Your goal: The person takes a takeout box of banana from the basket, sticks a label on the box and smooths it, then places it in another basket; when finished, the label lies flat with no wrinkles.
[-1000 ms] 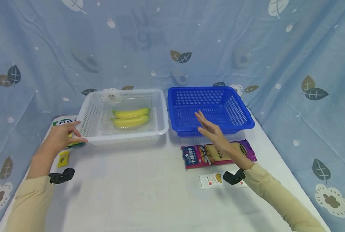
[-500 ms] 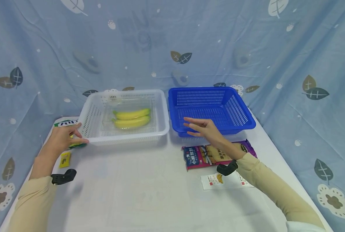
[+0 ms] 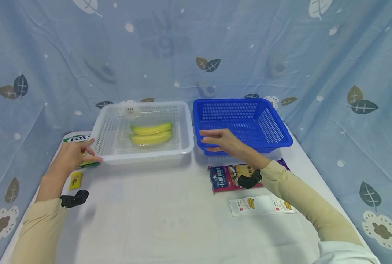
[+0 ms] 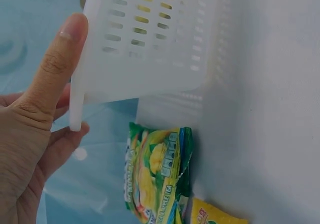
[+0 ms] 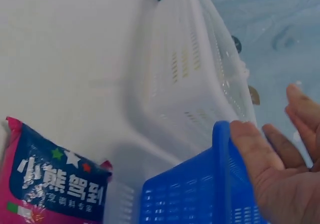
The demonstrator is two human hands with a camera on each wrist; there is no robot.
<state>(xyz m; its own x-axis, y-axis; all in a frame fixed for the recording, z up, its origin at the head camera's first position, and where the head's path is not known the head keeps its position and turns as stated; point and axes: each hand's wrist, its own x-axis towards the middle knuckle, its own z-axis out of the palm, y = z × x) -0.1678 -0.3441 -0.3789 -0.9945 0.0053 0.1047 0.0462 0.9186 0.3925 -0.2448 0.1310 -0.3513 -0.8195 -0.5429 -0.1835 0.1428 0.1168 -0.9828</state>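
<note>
My left hand [image 3: 72, 156] holds the left front corner of a white plastic basket [image 3: 143, 157]. In the left wrist view the thumb lies along the outside of the rim, with fingers on its other side. Two yellow bananas [image 3: 151, 138] lie in a clear plastic tray [image 3: 123, 126] inside that basket. Over the left front corner of a blue basket [image 3: 242, 149] is my right hand [image 3: 227, 141], fingers extended and spread. Its thumb comes close to the blue rim in the right wrist view; I cannot tell whether they touch.
A green and yellow packet [image 4: 155, 174] and a small yellow sachet [image 3: 75, 180] lie by the left hand. In front of the blue basket are a purple and blue food pack [image 3: 227, 178] and a white strip with banana pictures [image 3: 263, 205]. Patterned blue cloth [image 3: 169, 47] hangs behind.
My right hand has moved left from above the blue basket's front edge to its left front corner, its fingers turning leftward. The left hand stays at the white basket's corner.
</note>
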